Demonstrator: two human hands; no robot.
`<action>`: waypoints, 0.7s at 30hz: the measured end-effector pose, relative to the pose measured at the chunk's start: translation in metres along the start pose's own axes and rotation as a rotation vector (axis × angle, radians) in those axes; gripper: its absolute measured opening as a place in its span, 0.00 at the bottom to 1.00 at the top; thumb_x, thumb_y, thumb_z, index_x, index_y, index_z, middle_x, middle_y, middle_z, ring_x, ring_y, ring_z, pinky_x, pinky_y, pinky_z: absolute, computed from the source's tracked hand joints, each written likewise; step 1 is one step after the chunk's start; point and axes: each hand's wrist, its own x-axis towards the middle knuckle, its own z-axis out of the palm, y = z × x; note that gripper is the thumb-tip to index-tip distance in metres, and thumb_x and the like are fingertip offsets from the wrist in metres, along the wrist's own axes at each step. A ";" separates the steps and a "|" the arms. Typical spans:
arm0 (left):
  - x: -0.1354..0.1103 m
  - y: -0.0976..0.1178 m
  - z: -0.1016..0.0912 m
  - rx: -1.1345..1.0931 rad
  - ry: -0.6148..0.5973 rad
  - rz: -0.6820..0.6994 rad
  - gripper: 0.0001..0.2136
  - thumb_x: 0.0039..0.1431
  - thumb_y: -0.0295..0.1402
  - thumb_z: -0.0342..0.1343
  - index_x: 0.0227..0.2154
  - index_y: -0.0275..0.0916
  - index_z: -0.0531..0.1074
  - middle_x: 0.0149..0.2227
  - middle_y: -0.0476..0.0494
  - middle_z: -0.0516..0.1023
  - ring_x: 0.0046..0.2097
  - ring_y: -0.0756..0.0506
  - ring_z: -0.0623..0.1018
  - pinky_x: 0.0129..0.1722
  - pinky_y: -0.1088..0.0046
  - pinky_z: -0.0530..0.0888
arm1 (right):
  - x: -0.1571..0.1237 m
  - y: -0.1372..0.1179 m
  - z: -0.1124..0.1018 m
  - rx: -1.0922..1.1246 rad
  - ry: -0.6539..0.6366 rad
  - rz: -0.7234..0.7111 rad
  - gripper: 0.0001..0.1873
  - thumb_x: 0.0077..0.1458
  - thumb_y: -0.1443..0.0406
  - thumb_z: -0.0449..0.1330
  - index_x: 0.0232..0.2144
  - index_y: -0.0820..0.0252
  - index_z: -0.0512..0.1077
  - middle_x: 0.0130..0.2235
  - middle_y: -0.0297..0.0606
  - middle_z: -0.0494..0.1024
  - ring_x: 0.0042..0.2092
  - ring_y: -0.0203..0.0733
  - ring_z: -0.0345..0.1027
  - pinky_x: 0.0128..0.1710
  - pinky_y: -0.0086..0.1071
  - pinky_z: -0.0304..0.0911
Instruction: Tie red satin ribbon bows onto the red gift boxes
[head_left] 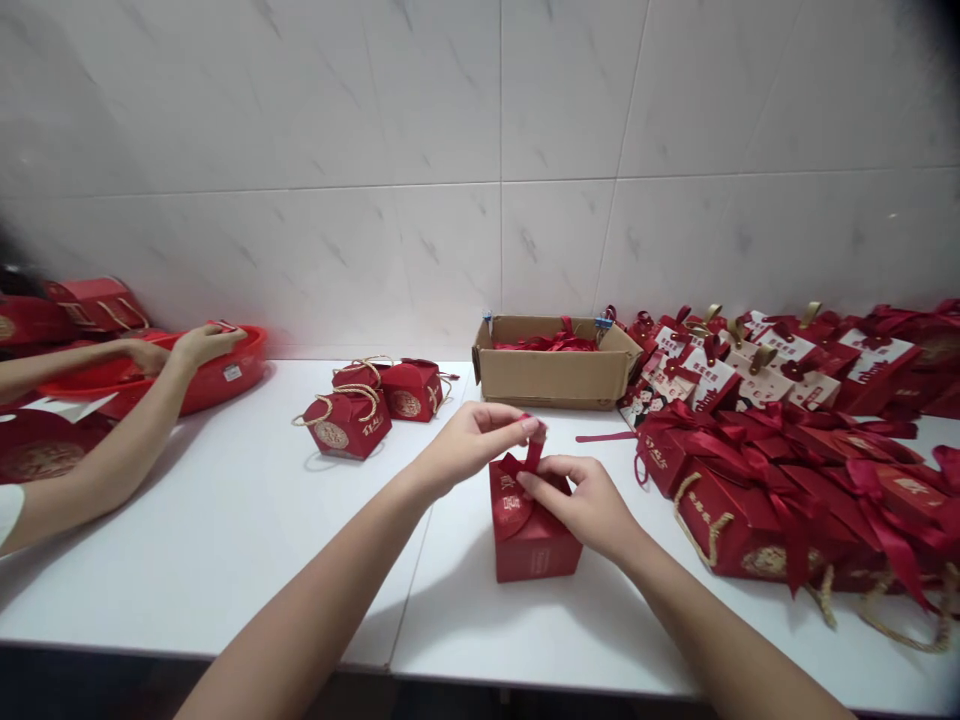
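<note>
At the far left edge of the table [225, 520], a co-worker's hand [196, 345] rests on the rim of a red basin [240, 372]. Further along, two small red boxes [346, 423] with rope handles sit side by side toward the back edge. Near the front edge, about midway along the table, the person's left hand [469, 440] is raised, its fingers [525, 426] pinched together on the free end of a dark red ribbon [534, 452] and drawing it upward. The ribbon rises from the top of a red box [536, 545], which stands upright on the table between both hands. It is a cube of matt red card with a rounded flap folded over its front and pale print on its left face. The right hand [592, 505] sits just beside the ribbon's base, its fingers closed on it and steadying the top of the box. To do this well, the pull likely needs to be gentle and straight, with the right hand bracing the box so the card does not crumple. Behind them, an open cardboard box [555, 375] holds more ribbon. A heap of finished boxes [750, 520] fills the right end of the table.
</note>
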 end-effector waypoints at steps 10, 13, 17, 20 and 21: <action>-0.007 -0.049 -0.005 0.183 -0.003 0.233 0.11 0.52 0.40 0.57 0.31 0.37 0.71 0.33 0.44 0.73 0.37 0.47 0.72 0.40 0.71 0.68 | 0.003 0.011 0.001 0.124 0.007 0.098 0.15 0.52 0.56 0.59 0.23 0.61 0.74 0.27 0.37 0.76 0.31 0.40 0.67 0.31 0.31 0.60; -0.011 -0.056 0.000 0.179 0.054 0.311 0.07 0.52 0.35 0.58 0.27 0.36 0.69 0.32 0.43 0.74 0.35 0.48 0.73 0.38 0.71 0.69 | 0.002 0.013 0.002 0.135 0.039 0.093 0.14 0.52 0.56 0.59 0.26 0.61 0.75 0.29 0.38 0.77 0.32 0.41 0.67 0.32 0.31 0.60; -0.014 -0.062 0.004 0.022 0.035 0.267 0.08 0.55 0.33 0.56 0.25 0.36 0.65 0.34 0.41 0.75 0.35 0.48 0.74 0.36 0.70 0.71 | 0.002 0.014 0.003 0.158 0.068 0.084 0.14 0.53 0.56 0.58 0.28 0.61 0.75 0.30 0.38 0.76 0.32 0.40 0.67 0.32 0.30 0.59; -0.015 -0.065 0.005 -0.021 0.035 0.235 0.08 0.52 0.34 0.58 0.28 0.37 0.65 0.33 0.43 0.75 0.35 0.48 0.74 0.37 0.70 0.71 | 0.001 0.014 0.003 0.133 0.050 0.078 0.14 0.54 0.56 0.57 0.27 0.60 0.75 0.29 0.38 0.77 0.32 0.40 0.67 0.32 0.31 0.60; -0.015 -0.066 0.006 -0.018 0.050 0.232 0.09 0.51 0.34 0.60 0.29 0.36 0.66 0.33 0.43 0.75 0.36 0.48 0.74 0.38 0.71 0.71 | 0.000 0.014 0.002 0.122 0.043 0.072 0.14 0.54 0.56 0.57 0.27 0.60 0.75 0.29 0.38 0.77 0.32 0.40 0.67 0.33 0.31 0.60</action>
